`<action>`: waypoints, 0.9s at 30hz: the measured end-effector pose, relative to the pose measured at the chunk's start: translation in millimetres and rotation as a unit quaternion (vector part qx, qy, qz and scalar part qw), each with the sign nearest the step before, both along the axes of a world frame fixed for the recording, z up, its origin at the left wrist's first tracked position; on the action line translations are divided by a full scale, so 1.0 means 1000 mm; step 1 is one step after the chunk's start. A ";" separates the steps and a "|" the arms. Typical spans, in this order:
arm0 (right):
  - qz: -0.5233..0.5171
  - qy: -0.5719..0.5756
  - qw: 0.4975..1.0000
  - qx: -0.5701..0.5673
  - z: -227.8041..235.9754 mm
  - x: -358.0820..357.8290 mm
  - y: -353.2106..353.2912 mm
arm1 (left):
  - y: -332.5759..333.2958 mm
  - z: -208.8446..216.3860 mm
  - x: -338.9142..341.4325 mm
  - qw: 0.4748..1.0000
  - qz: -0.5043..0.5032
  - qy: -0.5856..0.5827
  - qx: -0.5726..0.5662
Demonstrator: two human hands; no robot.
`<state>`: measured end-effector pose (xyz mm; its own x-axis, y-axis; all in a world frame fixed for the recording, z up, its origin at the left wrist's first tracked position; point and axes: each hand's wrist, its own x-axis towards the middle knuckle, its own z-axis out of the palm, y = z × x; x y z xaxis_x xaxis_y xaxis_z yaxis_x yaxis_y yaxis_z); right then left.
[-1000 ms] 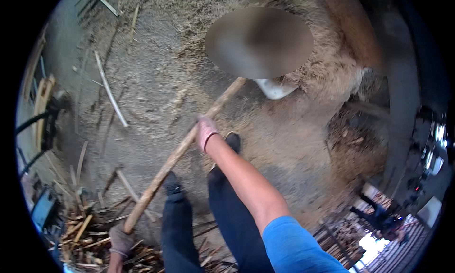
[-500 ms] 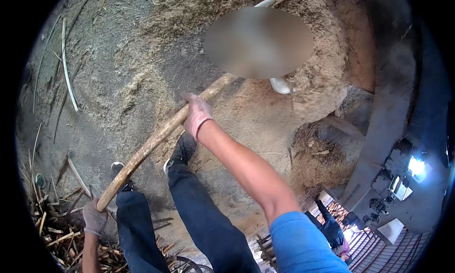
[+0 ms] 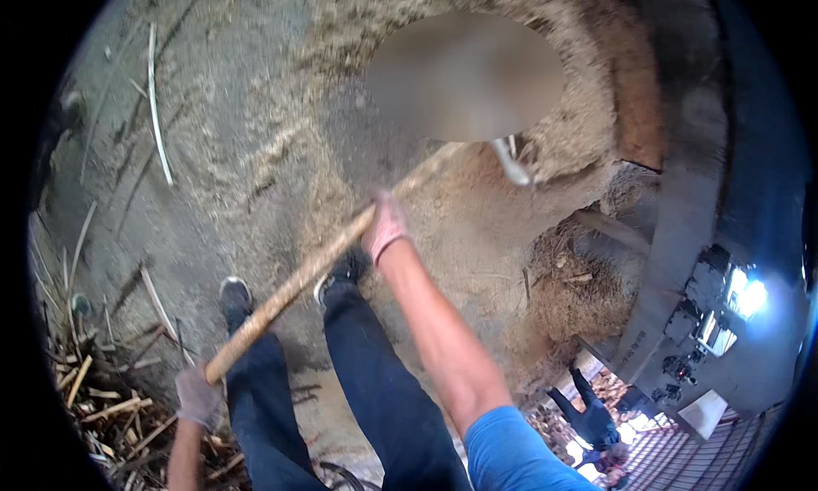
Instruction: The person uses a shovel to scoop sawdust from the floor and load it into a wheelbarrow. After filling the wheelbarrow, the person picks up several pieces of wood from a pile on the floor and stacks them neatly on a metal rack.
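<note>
Currently, head view: from my distant seat I look down on one long wooden pole slanting from lower left to upper middle, its far end lost in a blurred oval
Left hand: in a pale glove, closed around the pole's near end, beside the left trouser leg
Right hand: in a pinkish glove, wrapped around the pole farther up, the bare forearm running down to a blue sleeve
Pale curved piece: pokes out below the blur, just right of the pole; I cannot tell whether the two join
Straw-coloured heap: loose and fibrous, to the right of the blur
Dark trousers: both legs below the pole, shoes on the dirt floor
Wood scraps: piled at lower left, near the left hand
Another person: in dark clothes, far off at lower right
</note>
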<state>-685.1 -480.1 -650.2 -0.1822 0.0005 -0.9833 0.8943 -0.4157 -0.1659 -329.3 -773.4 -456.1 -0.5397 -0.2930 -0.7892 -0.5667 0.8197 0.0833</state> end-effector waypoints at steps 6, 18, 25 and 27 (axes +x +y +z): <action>-0.067 0.018 0.997 0.030 0.078 0.092 -0.071 | -0.076 0.109 0.067 0.998 -0.045 -0.006 -0.039; -0.282 0.033 0.959 0.003 0.237 0.300 -0.162 | -0.125 0.212 -0.016 0.974 -0.215 0.054 0.043; -0.455 0.023 0.887 -0.076 0.313 0.434 -0.091 | 0.000 0.265 -0.037 0.895 -0.416 0.115 0.110; -0.505 0.019 0.858 -0.094 0.331 0.474 -0.051 | 0.043 0.282 -0.028 0.867 -0.468 0.116 0.121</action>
